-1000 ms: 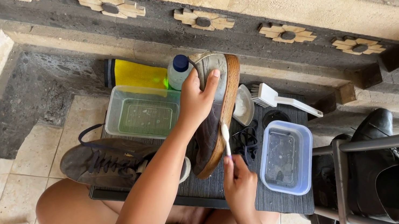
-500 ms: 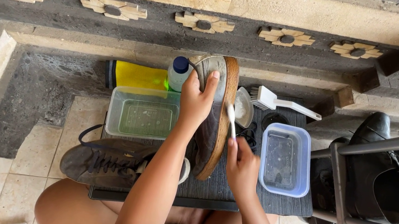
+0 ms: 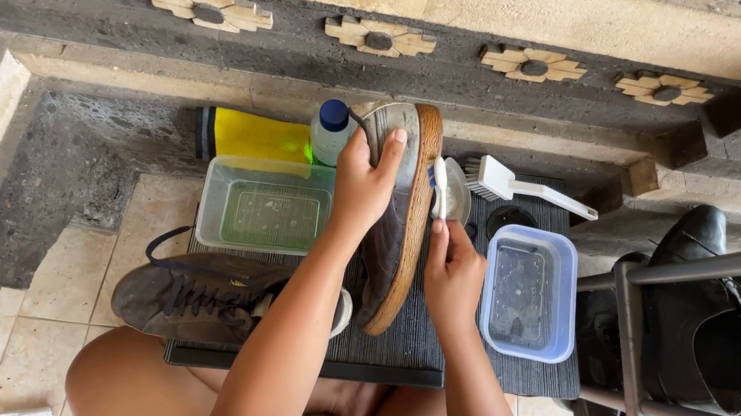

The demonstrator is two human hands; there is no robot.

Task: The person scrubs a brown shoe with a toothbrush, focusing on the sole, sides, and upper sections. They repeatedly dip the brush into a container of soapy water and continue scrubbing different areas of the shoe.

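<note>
Shoe stands on edge on the ribbed mat, long axis running away from the person, left hand clamped around its toe, right hand just beside the sole, pinching a small brush.

Outdoor home porch or courtyard, used as a shoe-cleaning spot.
Carved dark stone wall with flower reliefs at the far side, beige floor tiles near left, a metal shoe rack holding black shoes at right.
</note>
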